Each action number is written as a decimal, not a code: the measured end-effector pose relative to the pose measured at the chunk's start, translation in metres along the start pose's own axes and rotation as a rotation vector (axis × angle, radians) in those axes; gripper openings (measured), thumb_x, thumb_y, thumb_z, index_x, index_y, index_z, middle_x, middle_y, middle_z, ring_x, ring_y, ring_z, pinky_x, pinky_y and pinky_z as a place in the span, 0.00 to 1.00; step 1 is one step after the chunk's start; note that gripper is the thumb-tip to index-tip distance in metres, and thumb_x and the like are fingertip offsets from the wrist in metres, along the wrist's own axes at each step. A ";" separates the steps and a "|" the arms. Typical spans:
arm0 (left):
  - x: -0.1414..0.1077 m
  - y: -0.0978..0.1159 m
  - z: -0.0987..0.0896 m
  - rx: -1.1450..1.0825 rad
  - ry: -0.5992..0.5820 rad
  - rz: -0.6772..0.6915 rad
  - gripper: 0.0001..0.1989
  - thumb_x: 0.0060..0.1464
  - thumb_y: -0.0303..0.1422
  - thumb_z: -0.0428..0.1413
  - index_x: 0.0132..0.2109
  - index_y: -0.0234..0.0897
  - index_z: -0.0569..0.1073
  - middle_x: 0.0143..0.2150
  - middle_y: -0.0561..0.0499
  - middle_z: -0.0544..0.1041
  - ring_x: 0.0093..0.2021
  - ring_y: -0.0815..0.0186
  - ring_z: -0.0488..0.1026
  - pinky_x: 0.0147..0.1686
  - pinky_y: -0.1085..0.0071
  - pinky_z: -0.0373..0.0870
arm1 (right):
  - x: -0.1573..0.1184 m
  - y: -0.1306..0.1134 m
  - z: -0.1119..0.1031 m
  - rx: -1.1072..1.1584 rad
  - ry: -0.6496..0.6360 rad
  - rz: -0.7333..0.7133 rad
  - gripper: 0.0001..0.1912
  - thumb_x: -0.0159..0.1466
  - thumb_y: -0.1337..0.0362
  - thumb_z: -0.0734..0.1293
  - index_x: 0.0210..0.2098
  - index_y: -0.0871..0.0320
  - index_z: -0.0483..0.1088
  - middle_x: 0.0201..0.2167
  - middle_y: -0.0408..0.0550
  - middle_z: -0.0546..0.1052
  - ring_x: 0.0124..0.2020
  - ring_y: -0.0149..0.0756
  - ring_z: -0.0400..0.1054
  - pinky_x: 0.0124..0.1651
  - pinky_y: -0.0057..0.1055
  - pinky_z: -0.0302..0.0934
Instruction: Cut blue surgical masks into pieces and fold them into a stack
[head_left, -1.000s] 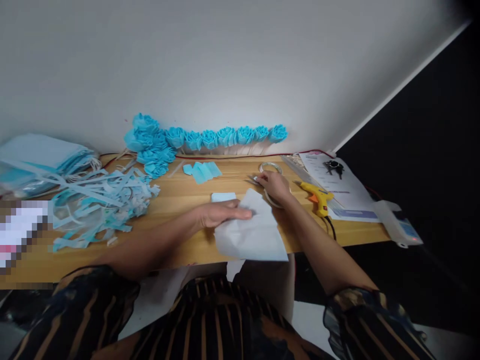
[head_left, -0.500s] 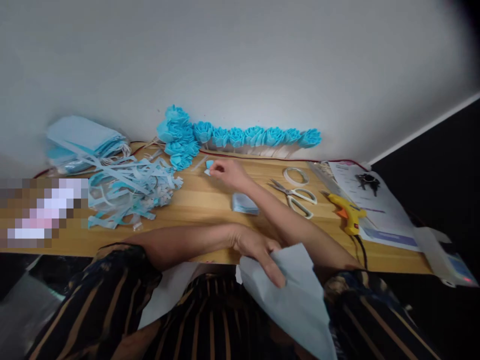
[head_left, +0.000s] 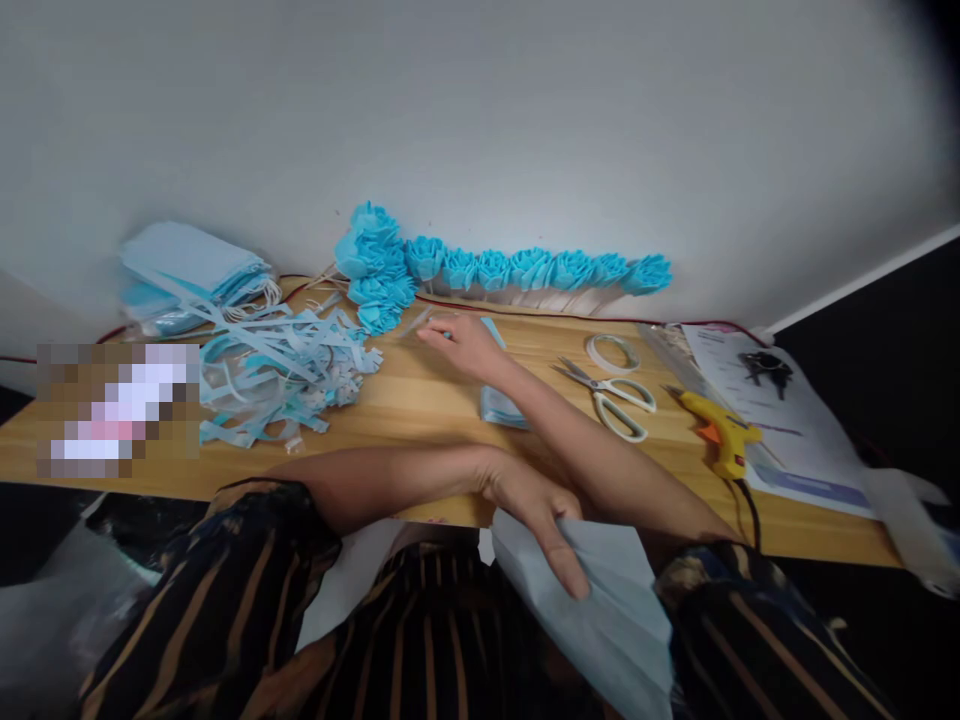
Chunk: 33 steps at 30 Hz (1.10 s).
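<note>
My left hand [head_left: 536, 510] is closed on pale blue pleated sheets [head_left: 585, 600] at the near table edge, above my lap, its thumb lying over them. Farther forward, with its forearm crossing beyond the left hand, my right hand [head_left: 461, 345] is closed over the table. A small blue piece [head_left: 492, 332] sticks out behind it, and a bit of blue shows between its fingers; most of that piece is hidden. A small stack of folded pale blue pieces [head_left: 501, 408] lies on the wood beside my right wrist.
Blue paper-like flowers [head_left: 531, 269] line the wall. At left are cut strips [head_left: 277, 360] and a stack of pale blue masks [head_left: 191, 255]. White-handled scissors [head_left: 624, 405], a tape roll [head_left: 613, 353], a yellow glue gun [head_left: 724, 430], keys [head_left: 765, 368] and printed paper [head_left: 802, 440] are at right.
The view has shifted, so the table items appear farther right. My right hand has turned, and blue now shows behind it instead of at its fingertips. My left hand still holds the sheets.
</note>
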<state>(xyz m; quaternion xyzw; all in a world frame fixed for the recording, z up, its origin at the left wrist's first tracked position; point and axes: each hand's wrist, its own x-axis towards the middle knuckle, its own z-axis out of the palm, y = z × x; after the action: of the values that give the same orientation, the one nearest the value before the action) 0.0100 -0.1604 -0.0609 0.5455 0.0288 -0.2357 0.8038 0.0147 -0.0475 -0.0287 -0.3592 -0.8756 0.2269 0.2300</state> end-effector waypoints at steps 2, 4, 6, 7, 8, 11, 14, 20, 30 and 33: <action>-0.005 0.001 0.001 0.015 0.057 0.045 0.22 0.27 0.39 0.76 0.33 0.35 0.83 0.31 0.52 0.83 0.29 0.63 0.79 0.34 0.70 0.80 | -0.040 0.017 -0.021 -0.049 0.078 0.072 0.13 0.70 0.62 0.62 0.39 0.58 0.79 0.38 0.47 0.81 0.39 0.37 0.72 0.43 0.30 0.59; -0.008 0.001 0.002 0.018 0.123 0.088 0.24 0.28 0.42 0.76 0.35 0.34 0.83 0.33 0.51 0.84 0.31 0.61 0.80 0.36 0.67 0.80 | -0.090 0.037 -0.047 -0.132 0.115 0.169 0.13 0.69 0.63 0.63 0.44 0.58 0.78 0.44 0.50 0.82 0.43 0.39 0.73 0.47 0.31 0.61; -0.011 0.001 0.002 0.017 0.175 0.119 0.25 0.29 0.42 0.76 0.36 0.34 0.83 0.34 0.50 0.84 0.32 0.61 0.80 0.37 0.66 0.80 | -0.143 0.056 -0.073 -0.293 0.177 0.299 0.14 0.68 0.64 0.62 0.47 0.59 0.78 0.45 0.54 0.81 0.46 0.42 0.74 0.50 0.35 0.63; -0.013 0.002 0.002 0.031 0.199 0.128 0.24 0.30 0.42 0.76 0.36 0.34 0.83 0.34 0.49 0.84 0.32 0.62 0.80 0.37 0.66 0.80 | -0.168 0.063 -0.084 -0.385 0.193 0.365 0.16 0.69 0.63 0.61 0.49 0.60 0.77 0.47 0.56 0.81 0.48 0.44 0.74 0.52 0.36 0.63; -0.014 0.002 0.002 0.044 0.231 0.142 0.23 0.31 0.42 0.75 0.36 0.35 0.83 0.35 0.49 0.84 0.32 0.63 0.79 0.37 0.67 0.80 | -0.190 0.070 -0.093 -0.486 0.221 0.442 0.16 0.69 0.63 0.61 0.49 0.60 0.78 0.47 0.58 0.81 0.50 0.47 0.73 0.53 0.38 0.63; -0.020 0.007 -0.002 -0.034 0.459 0.283 0.22 0.33 0.40 0.75 0.36 0.35 0.83 0.35 0.49 0.84 0.32 0.65 0.79 0.36 0.72 0.78 | -0.234 0.083 -0.104 -0.647 0.154 0.545 0.20 0.70 0.58 0.61 0.56 0.57 0.75 0.50 0.59 0.79 0.54 0.50 0.72 0.56 0.40 0.62; -0.027 0.017 -0.012 -0.313 0.855 0.557 0.22 0.34 0.37 0.75 0.39 0.33 0.82 0.36 0.46 0.84 0.31 0.64 0.80 0.35 0.70 0.78 | -0.241 0.088 -0.102 -0.661 0.074 0.522 0.21 0.71 0.60 0.60 0.61 0.59 0.70 0.55 0.60 0.77 0.56 0.50 0.71 0.57 0.40 0.61; -0.046 0.036 -0.040 -0.682 1.355 0.827 0.10 0.54 0.34 0.64 0.43 0.35 0.79 0.41 0.43 0.84 0.45 0.54 0.82 0.48 0.57 0.80 | -0.219 0.088 -0.105 -0.510 0.063 0.529 0.23 0.65 0.62 0.68 0.58 0.60 0.70 0.48 0.60 0.80 0.48 0.49 0.74 0.51 0.40 0.64; -0.082 0.085 -0.066 -0.498 1.415 1.112 0.19 0.47 0.28 0.67 0.48 0.33 0.77 0.44 0.45 0.84 0.51 0.55 0.80 0.58 0.56 0.75 | -0.152 0.064 -0.106 1.021 0.422 0.408 0.31 0.55 0.48 0.75 0.53 0.53 0.68 0.34 0.46 0.79 0.33 0.39 0.76 0.36 0.36 0.70; -0.078 0.094 -0.074 -0.481 1.392 1.178 0.19 0.46 0.32 0.69 0.46 0.32 0.77 0.42 0.45 0.84 0.49 0.54 0.81 0.55 0.57 0.77 | -0.117 0.057 -0.103 1.126 0.592 0.324 0.31 0.50 0.52 0.79 0.50 0.49 0.69 0.34 0.41 0.79 0.31 0.32 0.73 0.36 0.31 0.69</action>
<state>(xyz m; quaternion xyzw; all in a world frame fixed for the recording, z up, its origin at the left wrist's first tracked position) -0.0051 -0.0398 0.0141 0.3099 0.2699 0.5998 0.6866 0.1769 -0.0730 -0.0074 -0.3587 -0.4576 0.5738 0.5768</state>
